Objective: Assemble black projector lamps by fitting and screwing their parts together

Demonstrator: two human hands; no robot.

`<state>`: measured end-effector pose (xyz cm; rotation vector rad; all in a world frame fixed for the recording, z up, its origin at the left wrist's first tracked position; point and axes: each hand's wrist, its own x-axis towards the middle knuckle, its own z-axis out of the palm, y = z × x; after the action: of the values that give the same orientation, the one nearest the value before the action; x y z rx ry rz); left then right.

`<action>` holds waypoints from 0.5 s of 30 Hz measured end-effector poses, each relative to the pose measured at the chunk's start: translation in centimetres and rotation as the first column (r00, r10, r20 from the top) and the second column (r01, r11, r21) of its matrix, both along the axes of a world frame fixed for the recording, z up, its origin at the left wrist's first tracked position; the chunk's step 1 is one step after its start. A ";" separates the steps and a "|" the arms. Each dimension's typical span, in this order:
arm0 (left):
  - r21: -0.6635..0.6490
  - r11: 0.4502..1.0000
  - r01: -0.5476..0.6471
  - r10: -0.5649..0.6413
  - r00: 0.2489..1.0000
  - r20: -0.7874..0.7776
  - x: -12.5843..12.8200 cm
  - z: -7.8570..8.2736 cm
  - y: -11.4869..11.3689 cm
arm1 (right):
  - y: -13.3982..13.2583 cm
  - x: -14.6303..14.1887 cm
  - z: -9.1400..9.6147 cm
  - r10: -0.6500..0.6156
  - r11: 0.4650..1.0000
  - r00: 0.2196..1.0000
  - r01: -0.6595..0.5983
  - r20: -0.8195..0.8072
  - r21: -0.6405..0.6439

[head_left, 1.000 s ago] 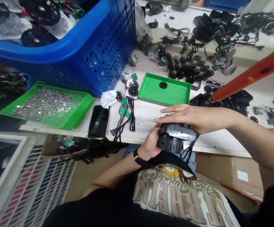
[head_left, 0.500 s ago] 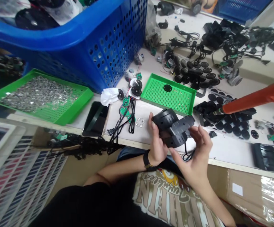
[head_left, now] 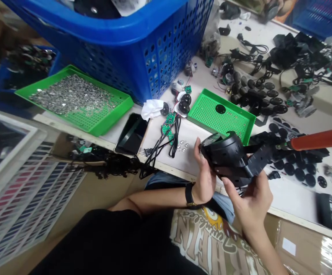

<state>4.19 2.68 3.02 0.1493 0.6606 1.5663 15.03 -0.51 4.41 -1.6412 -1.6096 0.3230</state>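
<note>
Black plastic housing point(head_left: 236, 162) slants lengthwise down rightward, drum-shaped end point(head_left: 225, 148) left. Left hand point(head_left: 204, 181) and right hand point(head_left: 253, 204) clasp it.

1 white workbench point(head_left: 283, 196) is extending across the scene, and its pale front edge point(head_left: 71, 131) is running diagonally from left to near right. Tan floor point(head_left: 103, 198) is showing below, left of centre. 1 white slatted crate point(head_left: 30, 143) is occupying the near left. 1 cardboard carton point(head_left: 306, 236) is sitting at the near right, below bench level, and is bearing 1 white label point(head_left: 289, 246). 1 blue crate point(head_left: 322, 17) is standing at the far right. Light is glinting on the carton's clear tape point(head_left: 331, 250).
</note>
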 end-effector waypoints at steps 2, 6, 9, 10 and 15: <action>0.023 1.000 0.006 -0.006 1.000 -0.009 0.0 -0.1 -0.1 | 0.2 -0.1 -0.5 0.009 1.000 1.000 -0.009 -0.026 -0.004; 0.052 0.998 0.037 -0.036 0.999 -0.017 -0.1 -0.5 -0.4 | 0.4 0.1 -1.3 0.034 0.999 0.998 -0.035 -0.060 -0.015; 0.072 0.995 0.070 -0.068 0.997 -0.025 -0.2 -1.0 -0.5 | 0.6 0.4 -1.4 0.057 0.998 0.997 -0.059 -0.049 -0.029; 0.077 0.994 0.080 -0.078 0.996 -0.029 -0.2 -1.2 -0.6 | 0.7 0.5 -1.3 0.063 0.997 0.997 -0.065 -0.041 -0.034; 0.108 0.991 0.075 -0.069 0.996 -0.062 0.0 -1.9 -0.6 | 1.0 0.9 -0.7 0.090 0.995 0.996 -0.091 -0.023 -0.043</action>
<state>4.15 2.09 1.09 0.2988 0.6076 1.5337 15.95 0.49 3.69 -1.5951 -1.6752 0.4229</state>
